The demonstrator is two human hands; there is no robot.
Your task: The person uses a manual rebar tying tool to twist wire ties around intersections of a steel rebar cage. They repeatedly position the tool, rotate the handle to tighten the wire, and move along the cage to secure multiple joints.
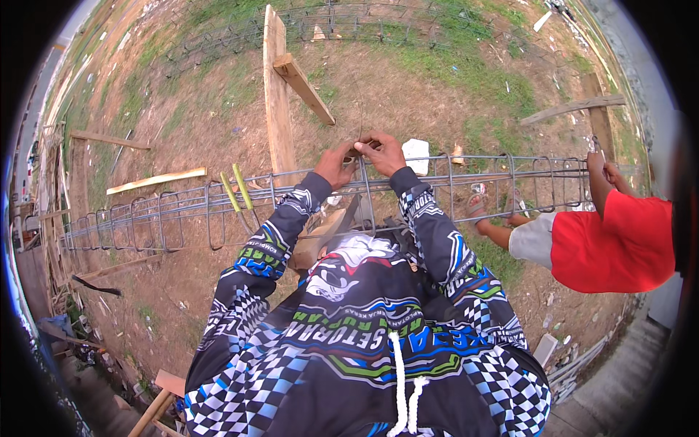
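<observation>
Both my hands meet at the top of a long steel rebar cage point(466, 178) that runs across the view. Thumb and fingers of my left hand point(336, 164) are closed at the upper bar beside a stirrup. My right hand point(384, 154) pinches from the other side, its fingertips nearly touching the left ones. A thin tie wire point(362, 109) rises from between the fingertips; its lower end is hidden by them. Yellow-handled pliers point(243, 187) hang on the cage to the left of my left forearm.
A co-worker in a red shirt point(611, 244) has hands at the cage's right end. Beyond the cage stands a wooden plank point(277, 95) with a crosspiece point(304, 89). A white block point(416, 156) lies behind my right hand. More rebar cages point(335, 29) lie on the far grass.
</observation>
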